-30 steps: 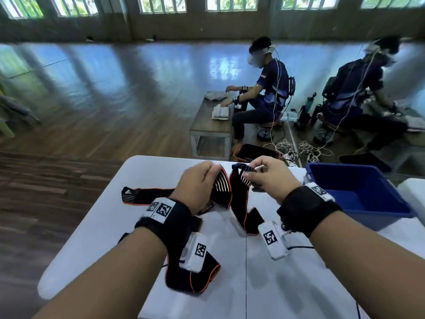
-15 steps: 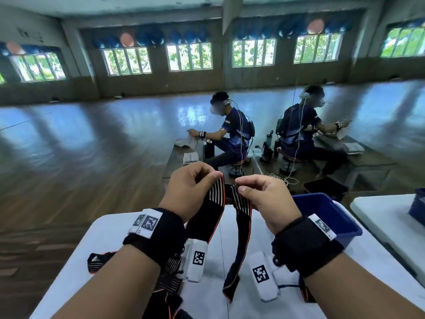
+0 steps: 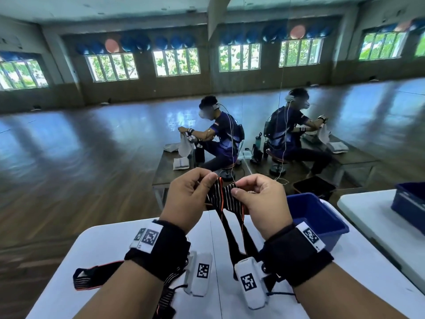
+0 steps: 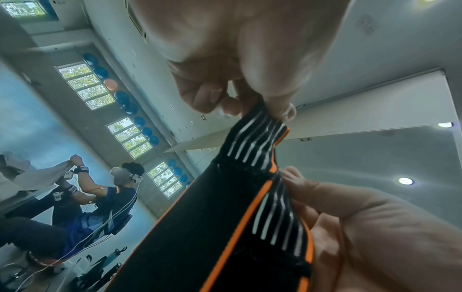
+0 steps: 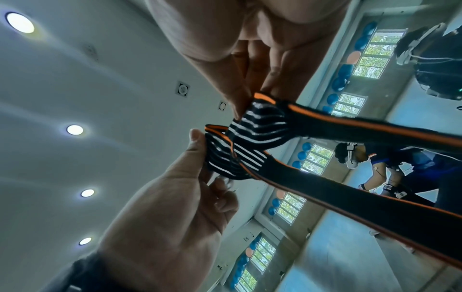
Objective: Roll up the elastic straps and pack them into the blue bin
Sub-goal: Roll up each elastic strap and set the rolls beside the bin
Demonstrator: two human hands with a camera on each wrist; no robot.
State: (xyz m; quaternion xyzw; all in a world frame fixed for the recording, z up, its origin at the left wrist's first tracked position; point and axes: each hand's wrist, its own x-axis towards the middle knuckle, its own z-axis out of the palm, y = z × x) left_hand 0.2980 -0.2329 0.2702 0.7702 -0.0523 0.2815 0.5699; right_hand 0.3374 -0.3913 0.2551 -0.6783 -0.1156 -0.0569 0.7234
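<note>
Both hands pinch one elastic strap (image 3: 226, 199) above the worktop (image 3: 213, 302): left hand (image 3: 187, 198) and right hand (image 3: 261, 202) each grip a striped end, fingers curled. Another strap (image 3: 96, 273) lies on the worktop, the blue bin (image 3: 319, 221) farther right. The strap is black, orange-edged, hanging unrolled.

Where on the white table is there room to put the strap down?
Bare tabletop shows at the far left corner, beyond the second strap. There is also a strip between the right wrist and the blue bin. It is crowded in the middle, where the left hand and right hand hold the strap and its tails hang.
</note>
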